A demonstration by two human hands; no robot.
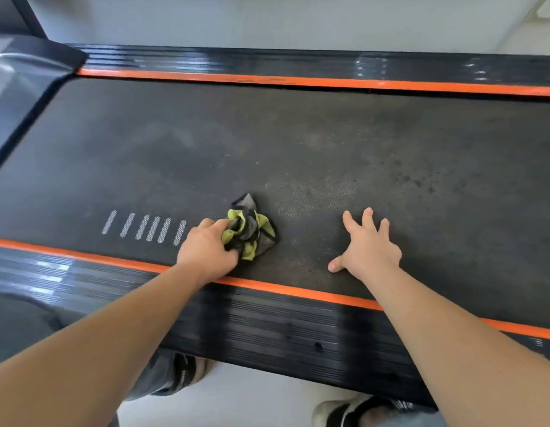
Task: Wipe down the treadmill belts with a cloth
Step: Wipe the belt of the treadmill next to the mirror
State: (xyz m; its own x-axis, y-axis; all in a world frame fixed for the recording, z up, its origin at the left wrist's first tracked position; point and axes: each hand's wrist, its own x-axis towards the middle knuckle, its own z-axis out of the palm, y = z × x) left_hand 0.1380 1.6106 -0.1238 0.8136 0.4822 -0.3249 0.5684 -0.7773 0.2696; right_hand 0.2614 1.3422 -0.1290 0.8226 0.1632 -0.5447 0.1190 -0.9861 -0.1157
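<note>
Bracing seemed to be the job of the right hand (371, 248): it lay flat on the treadmill belt (298, 134) with fingers straight and splayed, holding nothing, apparently taking the person's weight as they leaned in from the side. The left hand (206, 251) did the work, its fingers curled round a bunched green-and-grey cloth (252, 232) and pressing it onto the belt just inside the near orange stripe (298, 290). Bunching the cloth into a wad probably gave a firmer pad than a flat sheet would. It sat between the two hands, just right of a row of white slanted marks (144, 226) printed on the belt. The ribbed side rail (267, 331) lay under both forearms, and the person's shoes (338, 409) showed on the floor beside it. Dull smears and dark specks across the far and right parts of the belt suggested that much of it was not yet wiped. Working at the near edge likely made for a short reach.
</note>
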